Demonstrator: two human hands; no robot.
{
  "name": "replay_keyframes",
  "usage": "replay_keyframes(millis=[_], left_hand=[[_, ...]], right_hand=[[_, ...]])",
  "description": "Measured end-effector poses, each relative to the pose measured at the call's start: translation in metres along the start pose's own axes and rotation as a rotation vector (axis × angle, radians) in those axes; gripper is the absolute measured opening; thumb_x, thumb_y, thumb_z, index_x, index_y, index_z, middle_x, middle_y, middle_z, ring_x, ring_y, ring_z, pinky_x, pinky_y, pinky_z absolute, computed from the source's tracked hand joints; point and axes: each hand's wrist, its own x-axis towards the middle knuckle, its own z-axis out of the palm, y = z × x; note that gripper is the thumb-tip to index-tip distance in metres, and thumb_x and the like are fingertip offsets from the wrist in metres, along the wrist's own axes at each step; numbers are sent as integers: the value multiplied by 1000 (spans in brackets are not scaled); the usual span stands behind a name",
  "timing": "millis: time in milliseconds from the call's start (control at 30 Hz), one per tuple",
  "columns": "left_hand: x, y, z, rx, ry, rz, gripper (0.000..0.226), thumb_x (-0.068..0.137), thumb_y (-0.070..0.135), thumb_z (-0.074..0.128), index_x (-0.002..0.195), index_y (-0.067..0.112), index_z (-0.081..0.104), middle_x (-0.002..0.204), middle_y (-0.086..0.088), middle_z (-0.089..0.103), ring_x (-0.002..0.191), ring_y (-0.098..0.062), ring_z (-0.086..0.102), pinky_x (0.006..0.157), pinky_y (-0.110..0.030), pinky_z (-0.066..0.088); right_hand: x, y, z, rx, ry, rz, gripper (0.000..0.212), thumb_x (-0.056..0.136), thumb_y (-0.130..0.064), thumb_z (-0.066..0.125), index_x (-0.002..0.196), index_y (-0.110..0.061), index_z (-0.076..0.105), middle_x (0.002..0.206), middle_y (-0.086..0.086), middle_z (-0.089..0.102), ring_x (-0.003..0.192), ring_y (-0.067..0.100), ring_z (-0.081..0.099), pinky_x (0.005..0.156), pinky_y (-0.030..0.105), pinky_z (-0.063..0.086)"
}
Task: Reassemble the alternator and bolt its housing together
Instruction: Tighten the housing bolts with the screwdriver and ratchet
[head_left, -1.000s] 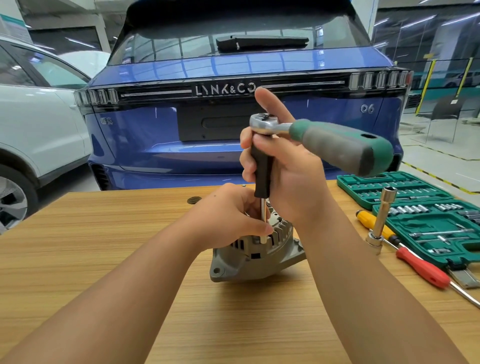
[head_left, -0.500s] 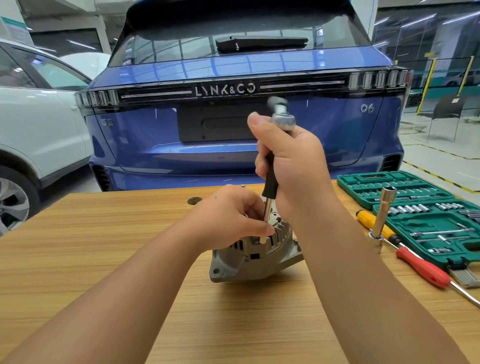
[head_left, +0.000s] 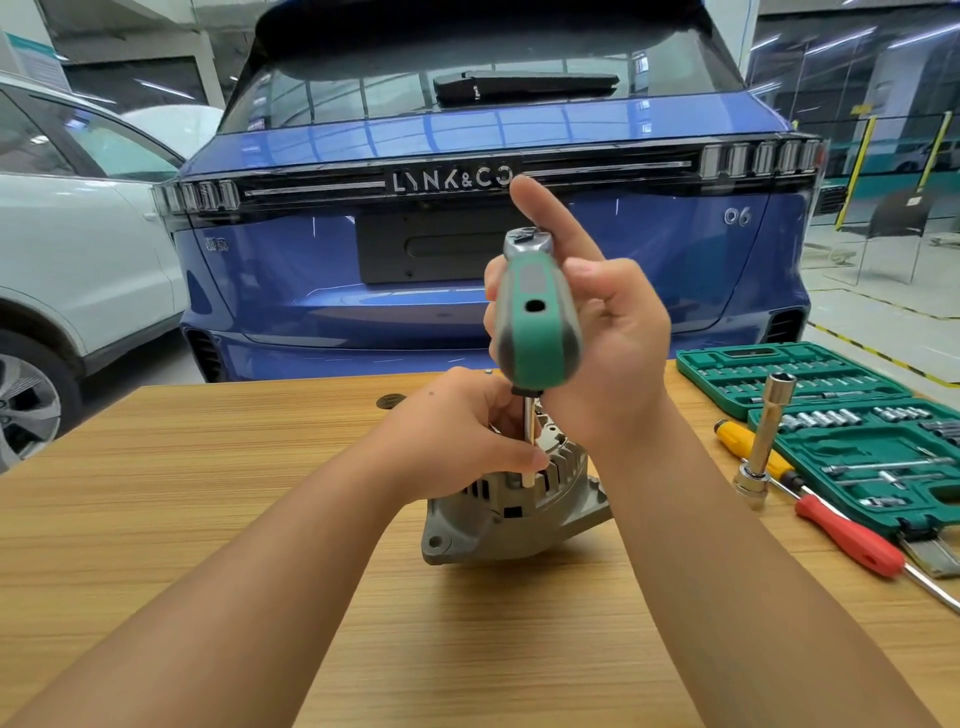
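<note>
While our left hand (head_left: 457, 441) steadies the alternator (head_left: 514, 509) on the table (head_left: 208, 519) and pinches the extension shaft (head_left: 529, 441) rising straight up from it, our right hand (head_left: 608, 343) holds the ratchet (head_left: 535, 322), handle swung toward us, directly above.

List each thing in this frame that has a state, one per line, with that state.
alternator: upright on the table, housing halves together
ratchet: on a vertical extension into the alternator's top, handle toward the camera
right hand: holds the ratchet, forefinger straight up
left hand: steadies the extension shaft with its fingertips
socket case: open, sockets seated in their slots
deep socket: standing tilted on the table
red screwdriver: lying flat
yellow screwdriver: lying flat
</note>
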Motion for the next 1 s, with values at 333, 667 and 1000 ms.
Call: replay_keyframes(millis=[333,667,1000], left_hand=[[2,-1,3,53,9,-4,15,79,43,84,85,37,72,79,23,73,72,4,67,69,-29,57],[0,-1,0,22,-1,-4,12,82,33,84,88,31,73,78,19,75,72,0,69,72,-34,56],[0,0,1,4,-10,-35,17,82,31,85,95,30,73,81,15,77,78,-5,73,89,-44,60]], right_hand=[[2,-1,11,-405,487,-51,15,91,-26,72,83,-15,66,57,-5,48,47,10,40,45,21,37],[1,4,10,-341,136,-125,48,92,-4,58,125,-38,60,80,3,53,57,16,43,54,28,42],[0,-4,5,-22,87,64,38,95,-36,44,126,-25,62,87,12,47,64,21,43,57,30,37]])
